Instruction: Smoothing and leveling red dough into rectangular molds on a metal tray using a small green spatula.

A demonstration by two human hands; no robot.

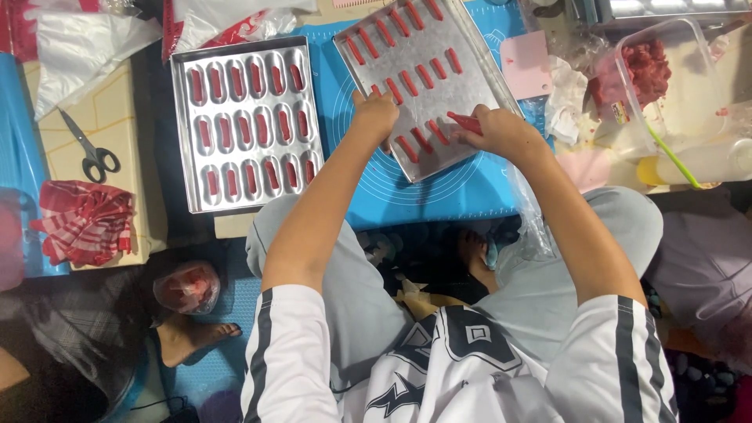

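Observation:
A tilted metal baking tray [462, 47] with several oblong wells of red filling lies on a blue silicone mat [439, 196]. My left hand [374, 113] presses on the tray's near edge, fingers curled. My right hand [497, 129] grips a red-filled piping bag [468, 121] whose tip points at a well near the tray's lower edge; the bag's clear tail [533, 227] trails down past my knee. A second tray [182, 141], all wells filled red, lies to the left.
Scissors [90, 153] and a red-and-white cloth [82, 219] lie at the left. A clear tub with red mixture [658, 74], a pink scraper [526, 63] and crumpled tissue sit at the right. Another person's foot [196, 337] and a bagged red lump [188, 287] are lower left.

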